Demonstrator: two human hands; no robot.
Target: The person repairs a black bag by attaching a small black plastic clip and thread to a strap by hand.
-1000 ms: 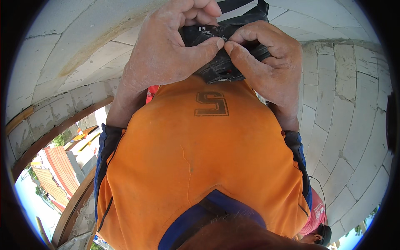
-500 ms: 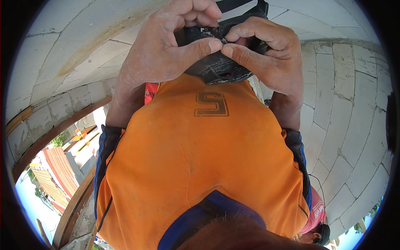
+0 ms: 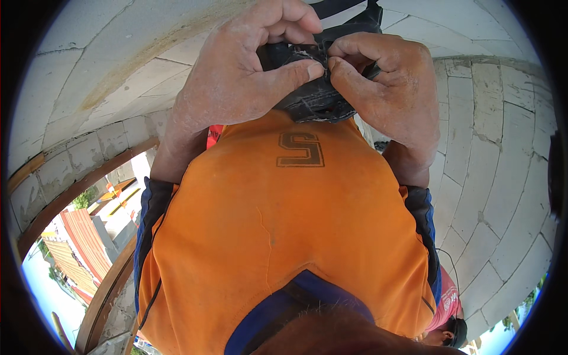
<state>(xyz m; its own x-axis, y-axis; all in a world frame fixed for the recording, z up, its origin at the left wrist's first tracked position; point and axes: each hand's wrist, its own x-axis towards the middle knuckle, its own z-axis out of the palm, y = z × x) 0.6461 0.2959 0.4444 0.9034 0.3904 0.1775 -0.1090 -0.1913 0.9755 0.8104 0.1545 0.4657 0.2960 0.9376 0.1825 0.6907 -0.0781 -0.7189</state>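
1. The left hand (image 3: 236, 77) and right hand (image 3: 396, 89) are sitting slightly farther right than in the earlier frame; their thumb tips are now standing apart.
2. The pale block wall (image 3: 494, 142) is curving along the right side.
3. The orange shirt (image 3: 296, 219) is filling the centre.
4. The black bag (image 3: 313, 102) is lying between both hands, against the shirt's lower end.
5. The right thumb and forefinger are pinching the bag's material.
6. The left thumb is resting on the bag; the other left fingers are curling above, their grip not showing clearly enough to tell.

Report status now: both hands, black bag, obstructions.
Left hand at black bag, grip unclear. Right hand apparently pinching it. Bag scuffed; both hands hide part of it.
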